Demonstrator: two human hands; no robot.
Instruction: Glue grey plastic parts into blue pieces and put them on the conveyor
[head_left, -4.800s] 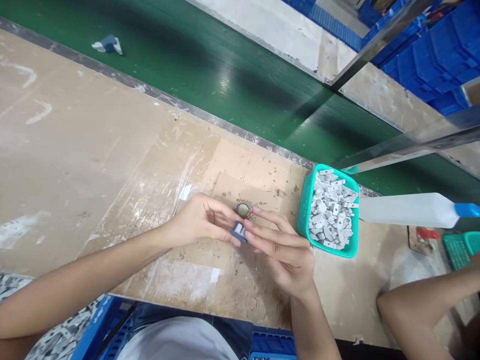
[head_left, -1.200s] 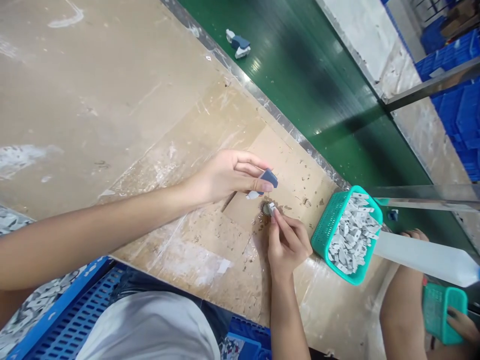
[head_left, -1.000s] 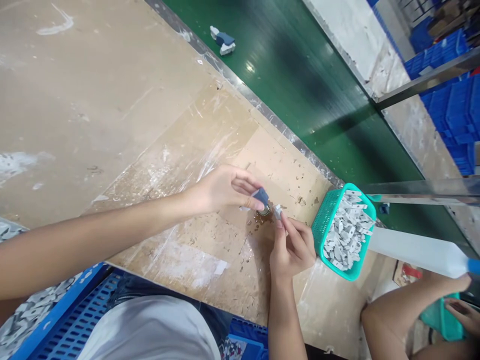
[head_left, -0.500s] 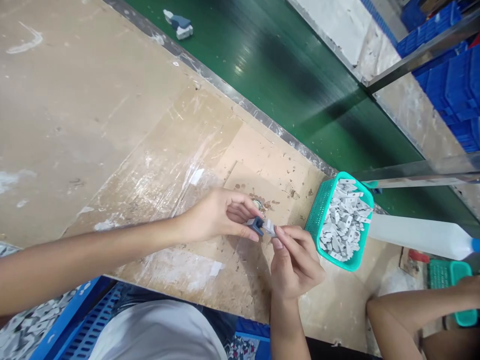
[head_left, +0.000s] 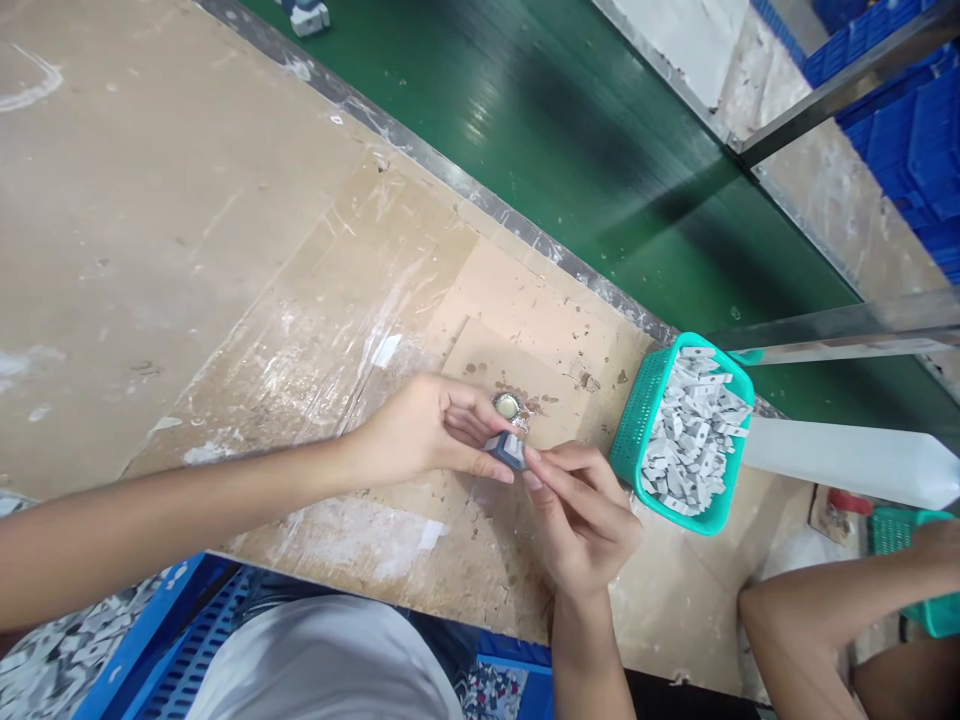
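Observation:
Between thumb and fingers, my left hand (head_left: 442,430) holds a small dark blue-grey part (head_left: 508,452). A light grey piece (head_left: 514,445) sits in the opening of that part. My right hand (head_left: 581,510) is closed, its thumb and index fingertips pinched at the light grey piece's right end. Just beyond the fingertips, a small round container (head_left: 507,405) with a pale content rests on a stained board (head_left: 480,350). To the right of my right hand stands a turquoise basket (head_left: 626,425) full of light grey pieces.
A green belt (head_left: 525,130) runs diagonally behind the metal table edge, with a grey-and-blue part (head_left: 310,18) on it. A white bottle (head_left: 847,460) lies right of the basket. Another person's arm (head_left: 840,620) is at lower right. Blue crates (head_left: 904,150) stand at upper right.
The light grey piece, held apart from the dark part before, now sits in its opening. My right hand has moved left towards my left hand. The round container shows more fully.

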